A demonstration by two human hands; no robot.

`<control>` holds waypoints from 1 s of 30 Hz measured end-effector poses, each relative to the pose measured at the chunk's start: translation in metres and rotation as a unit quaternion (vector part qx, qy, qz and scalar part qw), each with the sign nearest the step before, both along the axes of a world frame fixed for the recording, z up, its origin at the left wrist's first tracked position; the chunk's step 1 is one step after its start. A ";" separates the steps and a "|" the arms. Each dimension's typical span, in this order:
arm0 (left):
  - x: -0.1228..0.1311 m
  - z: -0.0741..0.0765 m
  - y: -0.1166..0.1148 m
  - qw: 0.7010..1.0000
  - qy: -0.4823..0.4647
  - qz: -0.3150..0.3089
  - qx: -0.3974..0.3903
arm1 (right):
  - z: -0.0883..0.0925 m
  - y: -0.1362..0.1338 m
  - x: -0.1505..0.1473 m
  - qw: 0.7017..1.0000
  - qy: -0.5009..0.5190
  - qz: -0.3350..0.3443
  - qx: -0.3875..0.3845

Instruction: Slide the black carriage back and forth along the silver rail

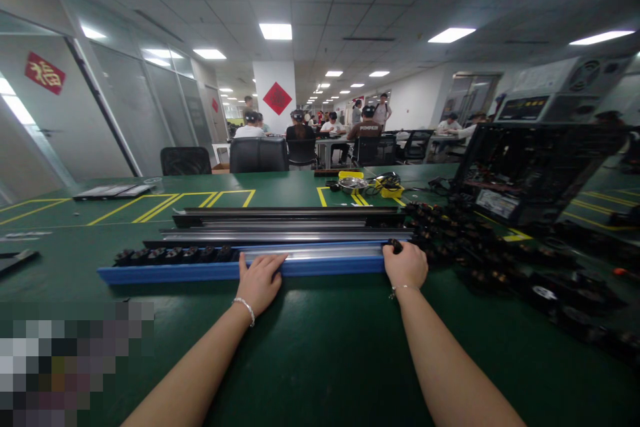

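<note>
A long blue rail point(200, 273) with a silver channel lies across the green table point(320, 347). A row of small black parts point(170, 255) sits in its left half. My left hand point(260, 280) rests flat on the rail's middle, fingers stretched out. My right hand point(406, 265) is closed at the rail's right end, pinching a small black part point(395, 244). Beside it on the right lies a heap of black parts point(480, 247).
Two more long black-and-silver rails point(285, 223) lie behind the blue one. An open black computer case point(535, 170) stands at the right, with a grey machine above it. A metal bowl point(353, 183) and yellow items sit further back. Seated people work at distant tables.
</note>
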State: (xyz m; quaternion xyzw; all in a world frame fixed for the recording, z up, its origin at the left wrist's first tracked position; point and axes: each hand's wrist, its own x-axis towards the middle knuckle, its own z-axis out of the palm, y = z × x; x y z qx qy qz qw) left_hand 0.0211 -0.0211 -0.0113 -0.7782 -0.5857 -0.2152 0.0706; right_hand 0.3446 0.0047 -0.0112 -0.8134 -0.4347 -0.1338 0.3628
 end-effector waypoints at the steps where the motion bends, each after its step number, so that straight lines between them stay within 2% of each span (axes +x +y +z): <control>1: 0.000 0.000 0.000 1.000 -0.001 0.001 -0.003 | 0.000 0.000 0.001 1.000 0.002 0.001 0.001; 10: -0.001 -0.002 0.001 1.000 0.002 0.001 0.006 | -0.003 0.001 0.008 1.000 0.016 0.008 0.026; 30: -0.001 -0.003 0.002 1.000 -0.010 -0.005 0.004 | 0.004 -0.002 0.013 0.996 0.084 -0.007 0.014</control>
